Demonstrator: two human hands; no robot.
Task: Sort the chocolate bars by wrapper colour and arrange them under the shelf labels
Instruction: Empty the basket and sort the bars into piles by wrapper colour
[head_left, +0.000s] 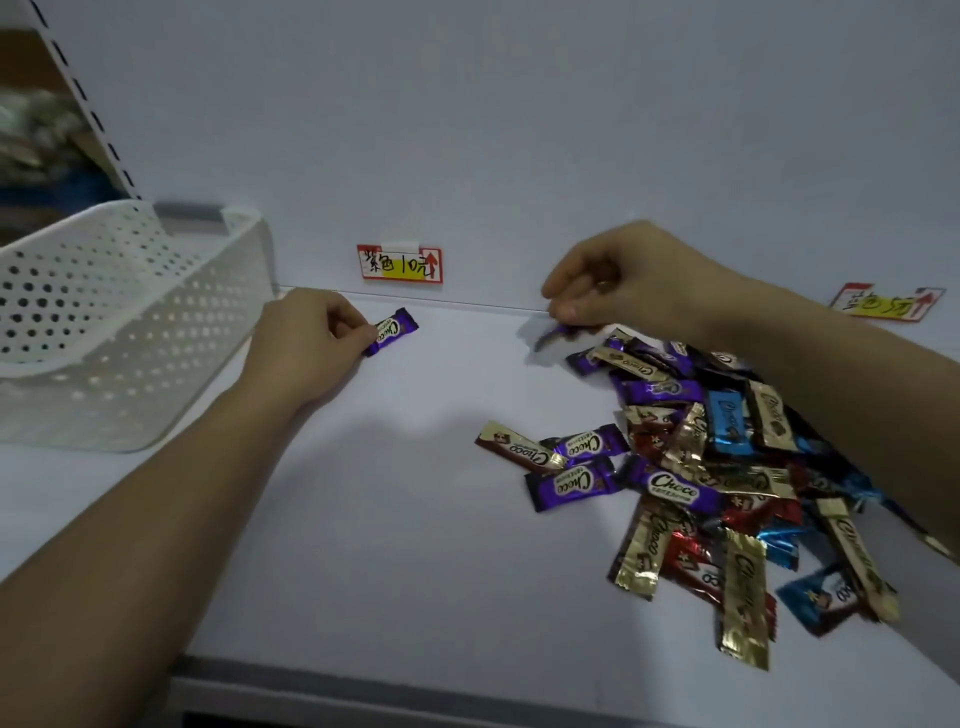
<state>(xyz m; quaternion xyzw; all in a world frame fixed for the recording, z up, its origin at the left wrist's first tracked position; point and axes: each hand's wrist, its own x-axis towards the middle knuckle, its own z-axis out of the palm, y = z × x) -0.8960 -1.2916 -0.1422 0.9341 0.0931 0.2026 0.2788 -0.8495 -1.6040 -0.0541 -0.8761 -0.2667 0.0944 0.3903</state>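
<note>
Both pinching: L hand (306, 345) purple bar (393, 331), R hand (623, 280) blurred bar (551, 336).

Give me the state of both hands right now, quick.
Left hand: fingers pinch a purple chocolate bar lying on the shelf.
Right hand: fingers pinch a blurred purple bar.

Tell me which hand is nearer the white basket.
Left. The left hand, pinching a purple bar, is right beside the basket; the right hand is farther right at the pile.

Purple bar (390, 331), white perforated basket (130, 312), multicoloured pile (727, 467).
</note>
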